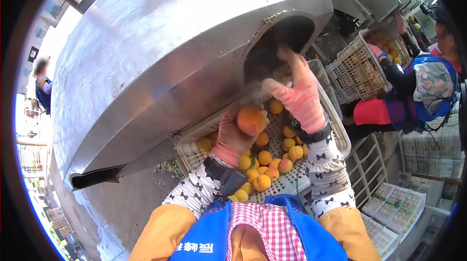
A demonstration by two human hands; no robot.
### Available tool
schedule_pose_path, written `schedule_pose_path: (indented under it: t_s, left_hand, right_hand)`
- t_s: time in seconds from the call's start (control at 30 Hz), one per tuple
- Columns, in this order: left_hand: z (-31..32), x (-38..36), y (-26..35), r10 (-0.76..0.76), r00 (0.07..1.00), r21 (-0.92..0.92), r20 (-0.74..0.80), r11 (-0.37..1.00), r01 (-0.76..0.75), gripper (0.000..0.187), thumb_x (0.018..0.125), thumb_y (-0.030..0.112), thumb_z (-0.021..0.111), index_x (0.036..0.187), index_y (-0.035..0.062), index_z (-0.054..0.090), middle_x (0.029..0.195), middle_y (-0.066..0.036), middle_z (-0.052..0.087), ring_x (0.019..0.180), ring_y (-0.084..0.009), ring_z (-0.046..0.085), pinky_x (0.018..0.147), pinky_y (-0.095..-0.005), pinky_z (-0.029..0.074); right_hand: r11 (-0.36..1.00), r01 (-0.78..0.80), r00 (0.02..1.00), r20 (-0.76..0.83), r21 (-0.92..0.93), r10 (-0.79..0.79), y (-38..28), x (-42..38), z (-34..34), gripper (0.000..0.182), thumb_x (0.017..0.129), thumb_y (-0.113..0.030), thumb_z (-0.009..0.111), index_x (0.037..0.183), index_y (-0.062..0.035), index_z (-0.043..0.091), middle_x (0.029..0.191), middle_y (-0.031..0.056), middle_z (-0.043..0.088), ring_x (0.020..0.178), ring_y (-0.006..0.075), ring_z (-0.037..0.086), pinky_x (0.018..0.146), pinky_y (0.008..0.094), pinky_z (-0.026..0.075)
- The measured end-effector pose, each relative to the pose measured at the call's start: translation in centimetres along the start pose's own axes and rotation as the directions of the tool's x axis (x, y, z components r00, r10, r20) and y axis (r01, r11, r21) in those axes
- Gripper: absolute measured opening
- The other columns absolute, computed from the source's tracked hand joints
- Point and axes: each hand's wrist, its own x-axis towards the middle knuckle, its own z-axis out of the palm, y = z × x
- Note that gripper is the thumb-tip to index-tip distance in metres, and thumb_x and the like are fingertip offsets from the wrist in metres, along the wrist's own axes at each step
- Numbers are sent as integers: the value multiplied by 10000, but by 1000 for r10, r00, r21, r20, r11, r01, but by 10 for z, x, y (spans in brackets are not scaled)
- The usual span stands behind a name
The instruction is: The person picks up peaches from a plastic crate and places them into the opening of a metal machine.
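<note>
My left hand (230,140), in a pink knitted glove, is closed around a large orange peach (251,120) above the white plastic crate (344,137). My right hand (302,95), gloved alike, is raised before the dark opening (279,42) of the metal machine. Its thumb and fingers are spread apart with no fruit visible in them; the fingertips blur against the opening. Loose yellow-orange peaches (261,182) lie in the crate under both hands, partly hidden by my forearms. A dark device is strapped on each wrist.
The large metal machine (146,52) fills the upper left, its lower edge overhanging the crate. At right, a person in a blue vest (433,91) handles another crate of fruit (362,69). Stacked crates (394,207) stand at lower right. Another person (43,86) is at far left.
</note>
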Motion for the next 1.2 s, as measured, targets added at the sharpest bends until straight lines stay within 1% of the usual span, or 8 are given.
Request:
schedule_pose_path:
  t_s: [0.27,0.53,0.6,0.73,0.83,0.9,1.0,1.2]
  left_hand:
    - [20,1,28,-169,958,-665,232,691,283,408,964,272,590,1277,11,567,1247,-133,618,1164,-247,604,1058,-405,473]
    - [26,6,20,180,973,66,142,979,-191,467,967,370,610,1327,80,549,1292,-91,577,1163,-249,581,1049,-381,457]
    - [3,12,-2,-65,982,-567,177,809,155,440,974,344,615,1341,111,547,1271,-81,588,1167,-230,582,1038,-361,453]
    - [-65,3,-129,-416,890,314,-190,833,456,676,880,416,704,1429,92,480,1374,-124,540,1305,-311,492,1066,-411,403]
    - [-55,-3,-148,-310,942,875,-125,414,252,783,806,394,760,1461,102,447,1395,-198,522,1314,-354,487,1058,-425,425]
    - [-60,3,-186,-353,932,940,-83,282,190,769,782,385,777,1435,106,481,1376,-214,538,1300,-369,495,1057,-433,431]
    - [-64,19,-202,-461,887,959,9,255,122,701,755,377,802,1353,101,561,1320,-202,590,1244,-355,543,1045,-432,441]
    - [-97,24,-175,-729,684,373,33,643,668,603,746,403,831,1214,68,652,1184,-105,679,1070,-250,637,983,-379,464]
  right_hand:
    - [976,18,985,170,-218,19,4,-78,5,856,684,-362,864,1375,9,521,1301,225,548,1197,367,558,1043,412,435]
    - [916,97,984,-99,-389,-146,11,-53,19,856,660,-292,871,1358,42,504,1184,250,580,1053,405,605,901,440,517]
    - [929,70,982,-137,-363,-127,24,-19,20,770,693,-301,843,1308,45,533,1154,261,586,1018,408,607,880,445,519]
    - [456,537,803,265,-710,-534,83,64,42,431,771,-191,765,1133,-1,625,987,192,619,881,381,617,783,446,531]
    - [545,298,891,23,-783,-454,51,69,29,339,813,-97,731,1130,-7,655,984,157,646,904,317,642,804,409,545]
    - [901,72,995,-97,427,-33,9,51,4,326,811,-71,736,1117,1,647,960,171,681,862,304,658,767,343,540]
    - [981,-177,983,-43,75,181,42,7,-24,345,806,-5,728,1140,-3,639,985,155,689,804,282,664,750,319,536]
    - [404,650,442,753,-643,488,218,-106,13,487,792,-144,713,1266,-72,628,1229,120,638,1110,276,635,855,396,516]
